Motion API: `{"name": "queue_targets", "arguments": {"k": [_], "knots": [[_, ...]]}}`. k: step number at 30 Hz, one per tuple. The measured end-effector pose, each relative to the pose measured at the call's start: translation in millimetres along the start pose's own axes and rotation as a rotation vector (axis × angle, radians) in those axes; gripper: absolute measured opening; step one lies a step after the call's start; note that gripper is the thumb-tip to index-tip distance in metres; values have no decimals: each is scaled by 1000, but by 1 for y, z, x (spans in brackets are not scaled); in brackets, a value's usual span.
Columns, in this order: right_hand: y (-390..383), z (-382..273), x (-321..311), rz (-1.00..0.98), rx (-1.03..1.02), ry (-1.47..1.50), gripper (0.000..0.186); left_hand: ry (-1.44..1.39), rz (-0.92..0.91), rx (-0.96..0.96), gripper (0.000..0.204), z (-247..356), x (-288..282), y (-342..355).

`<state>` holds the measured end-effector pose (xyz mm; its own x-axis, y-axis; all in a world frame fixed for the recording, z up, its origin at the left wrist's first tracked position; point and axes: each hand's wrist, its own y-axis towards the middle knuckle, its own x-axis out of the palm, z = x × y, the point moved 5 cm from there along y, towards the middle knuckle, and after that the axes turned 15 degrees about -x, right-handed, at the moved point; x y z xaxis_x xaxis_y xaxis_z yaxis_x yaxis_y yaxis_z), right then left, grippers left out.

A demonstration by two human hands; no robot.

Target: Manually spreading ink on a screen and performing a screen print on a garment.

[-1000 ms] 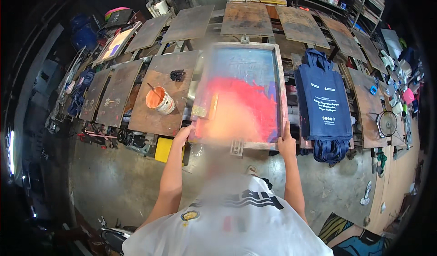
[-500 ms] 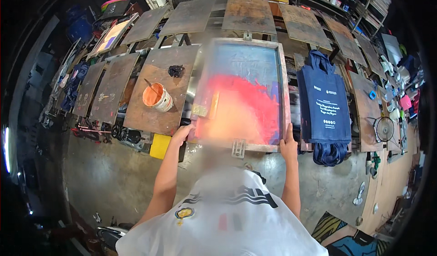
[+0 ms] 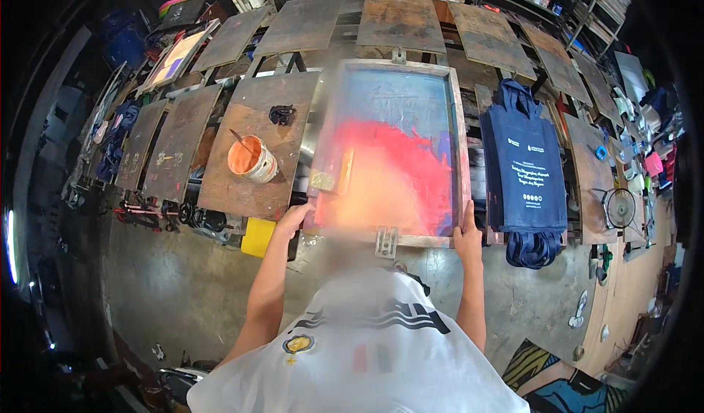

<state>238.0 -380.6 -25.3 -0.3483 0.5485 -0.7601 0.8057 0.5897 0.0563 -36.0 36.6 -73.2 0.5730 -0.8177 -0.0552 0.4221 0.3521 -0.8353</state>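
A screen printing frame [image 3: 462, 156] with a wooden border lies in front of me, its mesh smeared with red and pale orange ink [image 3: 381, 185]. My left hand [image 3: 293, 220] grips the frame near its close left corner, fingers partly hidden. On the close right corner, my right hand [image 3: 467, 235] is closed around the wood. A squeegee [image 3: 343, 171] rests on the mesh at the left side. The frame's close edge carries a metal bracket [image 3: 386, 242]. A blurred streak down the picture's middle veils part of the frame's left side.
Left of the frame, an ink-stained bucket [image 3: 251, 159] of orange ink with a stirring stick stands on a wooden board [image 3: 242, 196], beside a crumpled black cloth [image 3: 281, 114]. Navy tote bags [image 3: 524, 171] lie to the right. Further right is a small fan [image 3: 619, 208]. More boards [image 3: 402, 23] line the back.
The frame looks slightly larger, its close edge a touch nearer to me. Both hands keep their hold and have barely shifted. The squeegee stays on the mesh.
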Motion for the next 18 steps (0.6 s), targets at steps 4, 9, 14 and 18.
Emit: {"name": "queue_targets", "arguments": {"k": [4, 9, 14, 18], "knots": [[-1, 1, 0, 95, -87, -48, 85, 9, 43, -31, 35, -2, -3, 3], [-1, 1, 0, 108, -107, -38, 85, -35, 7, 10, 35, -2, 0, 2], [0, -2, -2, 82, -69, -46, 85, -44, 15, -17, 35, -3, 0, 1], [0, -4, -3, 77, -82, -50, 84, -47, 24, 28, 34, -7, -3, 4]]}}
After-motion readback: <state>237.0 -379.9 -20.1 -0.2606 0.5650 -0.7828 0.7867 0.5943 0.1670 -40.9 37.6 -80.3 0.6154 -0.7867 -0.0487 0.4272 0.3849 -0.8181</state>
